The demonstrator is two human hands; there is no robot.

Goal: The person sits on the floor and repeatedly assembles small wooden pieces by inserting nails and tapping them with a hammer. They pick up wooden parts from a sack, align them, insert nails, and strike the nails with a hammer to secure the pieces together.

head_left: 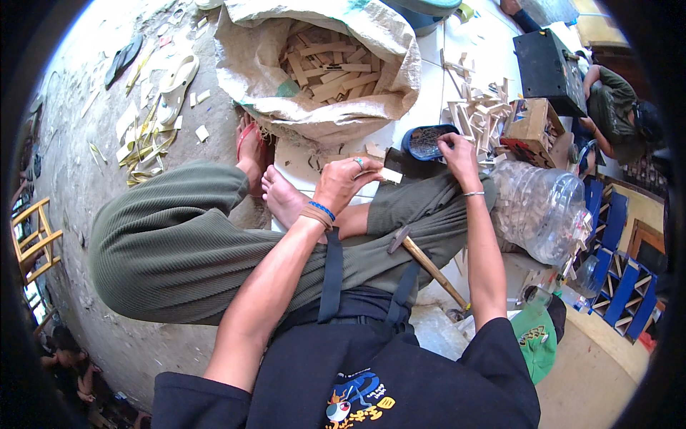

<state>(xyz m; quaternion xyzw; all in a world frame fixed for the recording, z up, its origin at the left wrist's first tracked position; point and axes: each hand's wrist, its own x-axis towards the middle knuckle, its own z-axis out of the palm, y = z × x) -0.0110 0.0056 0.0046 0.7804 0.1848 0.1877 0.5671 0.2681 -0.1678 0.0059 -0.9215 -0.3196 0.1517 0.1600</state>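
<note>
My left hand [346,184] pinches a short, pale wooden strip [390,175] above my crossed legs. At the near right rim of a dark blue tub [420,149] is my right hand [459,156], its thumb and fingers pressed together. What the tub holds looks like a mass of thin nails [427,137]. Whatever lies between the right fingertips is too small to make out. Across my lap rests a hammer [431,267] with a wooden handle, touched by neither hand.
Ahead stands a white woven sack [243,79] full of wooden strips. To the right are a heap of strips [475,118], a cardboard box [530,134], a black box [547,71], a large clear plastic bottle [539,207] and a green cap [536,342]. Another person [614,100] sits far right.
</note>
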